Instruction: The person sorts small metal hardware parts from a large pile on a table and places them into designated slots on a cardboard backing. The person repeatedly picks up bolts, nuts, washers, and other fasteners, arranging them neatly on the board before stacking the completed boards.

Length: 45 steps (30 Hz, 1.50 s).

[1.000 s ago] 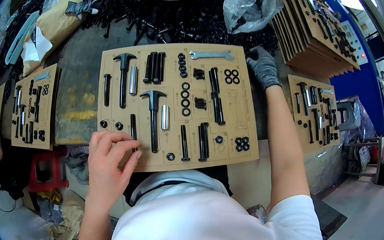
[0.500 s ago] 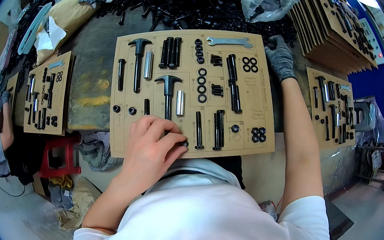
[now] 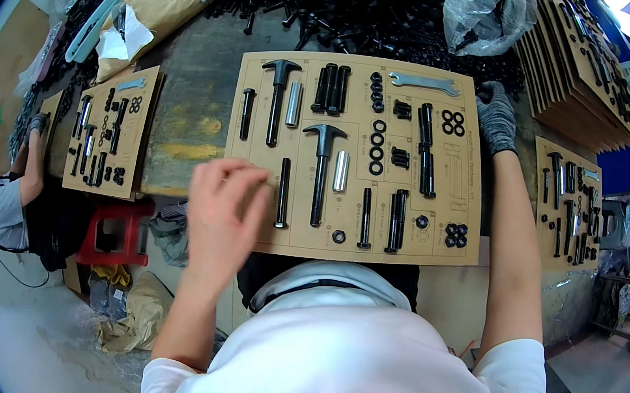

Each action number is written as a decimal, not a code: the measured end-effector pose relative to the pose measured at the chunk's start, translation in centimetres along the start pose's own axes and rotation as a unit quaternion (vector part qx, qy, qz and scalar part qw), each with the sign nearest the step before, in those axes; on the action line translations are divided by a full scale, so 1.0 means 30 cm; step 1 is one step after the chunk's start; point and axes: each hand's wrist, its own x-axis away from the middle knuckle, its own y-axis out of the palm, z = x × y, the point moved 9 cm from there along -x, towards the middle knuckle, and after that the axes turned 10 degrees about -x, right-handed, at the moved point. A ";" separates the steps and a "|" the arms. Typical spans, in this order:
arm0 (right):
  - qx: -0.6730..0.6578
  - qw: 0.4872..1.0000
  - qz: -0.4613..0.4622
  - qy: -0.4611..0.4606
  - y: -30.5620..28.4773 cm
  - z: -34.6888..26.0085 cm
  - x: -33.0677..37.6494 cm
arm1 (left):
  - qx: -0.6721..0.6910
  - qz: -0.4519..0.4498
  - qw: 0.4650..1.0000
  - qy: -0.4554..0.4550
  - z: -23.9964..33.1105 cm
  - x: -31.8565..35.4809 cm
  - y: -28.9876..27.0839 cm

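Before me a brown cardboard board (image 3: 428, 247) carries black bolts, nuts, washers and metal sleeves. My bare left hand (image 3: 224, 208) hovers over its lower left edge, fingers bent and slightly smeared; whether they hold anything is unclear. Just right of it lie a long black bolt (image 3: 283, 192) and a T-handled black bolt (image 3: 321, 173). A lone nut (image 3: 338, 236) sits near the board's front edge. A grey open-end wrench (image 3: 425, 83) lies along the top. My right hand (image 3: 495, 118), in a grey knitted glove, is closed beside the upper right corner; its contents are hidden.
Loose black bolts (image 3: 330, 20) are heaped at the back, with clear plastic bags (image 3: 486, 16). Filled boards stand on the left (image 3: 112, 134) and right (image 3: 569, 202), and a stack of boards (image 3: 577, 80) rises at back right. Another person (image 3: 5, 195) works far left by a red stool (image 3: 115, 234).
My left hand has left the nut at the front edge and moved left over the board's lower left part. The long bolt now shows fully. The whole view has shifted right.
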 end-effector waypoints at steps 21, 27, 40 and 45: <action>0.020 0.990 0.062 -0.126 -0.059 -0.034 0.038 | 0.035 -0.005 0.992 -0.120 -0.147 0.006 0.004; 0.046 0.990 -0.051 -0.120 -0.052 -0.029 0.060 | 0.036 0.042 0.995 -0.086 -0.138 -0.004 -0.014; -0.070 0.910 -0.241 -0.329 -0.289 -0.597 0.831 | 0.043 0.061 0.992 -0.097 -0.176 0.004 -0.015; -0.050 0.911 -0.217 -0.347 -0.233 -0.564 0.858 | 0.059 0.062 0.995 -0.057 -0.097 -0.026 -0.011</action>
